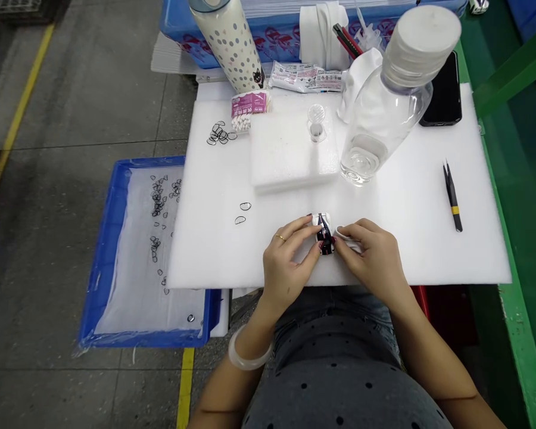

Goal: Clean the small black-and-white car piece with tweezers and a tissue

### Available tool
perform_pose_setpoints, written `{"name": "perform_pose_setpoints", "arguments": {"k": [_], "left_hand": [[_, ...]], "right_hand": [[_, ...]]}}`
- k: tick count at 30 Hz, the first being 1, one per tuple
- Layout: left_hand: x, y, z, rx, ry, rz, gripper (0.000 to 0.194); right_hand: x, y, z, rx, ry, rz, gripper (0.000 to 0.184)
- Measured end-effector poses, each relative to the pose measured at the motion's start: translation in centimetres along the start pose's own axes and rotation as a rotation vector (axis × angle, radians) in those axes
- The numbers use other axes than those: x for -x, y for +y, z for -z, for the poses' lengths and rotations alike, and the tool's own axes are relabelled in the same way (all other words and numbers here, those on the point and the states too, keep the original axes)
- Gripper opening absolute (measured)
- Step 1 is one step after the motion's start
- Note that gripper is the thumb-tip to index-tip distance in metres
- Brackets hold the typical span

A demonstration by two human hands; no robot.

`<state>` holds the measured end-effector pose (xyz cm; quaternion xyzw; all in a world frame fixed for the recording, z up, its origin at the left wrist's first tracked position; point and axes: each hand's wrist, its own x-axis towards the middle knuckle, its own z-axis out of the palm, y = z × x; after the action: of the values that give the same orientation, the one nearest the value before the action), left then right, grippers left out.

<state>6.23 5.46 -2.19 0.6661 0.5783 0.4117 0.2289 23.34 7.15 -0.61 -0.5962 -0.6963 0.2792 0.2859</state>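
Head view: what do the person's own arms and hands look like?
The left hand and right hand are bare, without gloves, and the nails look dark red. The left wears a gold ring, its wrist a pale translucent bangle; both forearms are bare.

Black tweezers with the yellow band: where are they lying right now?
In the head view, the black yellow-banded tweezers lie near the right edge of the white foam sheet, right of the clear plastic bottle.
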Motion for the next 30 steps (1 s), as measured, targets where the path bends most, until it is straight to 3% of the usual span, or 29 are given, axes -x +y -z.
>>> {"name": "perform_pose_setpoints", "arguments": {"k": [8, 20, 23, 27, 30], "left_hand": [[-0.2, 0.1, 0.2, 0.015, -0.021, 0.015, 0.024], [-0.5, 0.6, 0.3, 0.0, -0.046, 0.05, 0.024], [-1.5, -0.1, 1.6, 0.039, -0.191, 0.013, 0.032], [-3.4, -1.4, 3.2, 0.023, -0.55, -0.234, 0.068], [-4.3, -2.1, 3.0, -0.008, -0.583, -0.299, 0.062]], "right_hand": [[-0.8, -0.2, 0.8, -0.002, -0.119, -0.032, 0.012], [-0.3, 0.1, 0.1, 0.067, -0.025, 0.036, 0.013], [0.5, 0.8, -0.1, 0.039, 0.109, 0.152, 0.014], [1.8, 1.4, -0.5, 0.085, 0.293, 0.362, 0.016], [2.2, 0.9, -0.9, 0.241, 0.275, 0.465, 0.018]]}}
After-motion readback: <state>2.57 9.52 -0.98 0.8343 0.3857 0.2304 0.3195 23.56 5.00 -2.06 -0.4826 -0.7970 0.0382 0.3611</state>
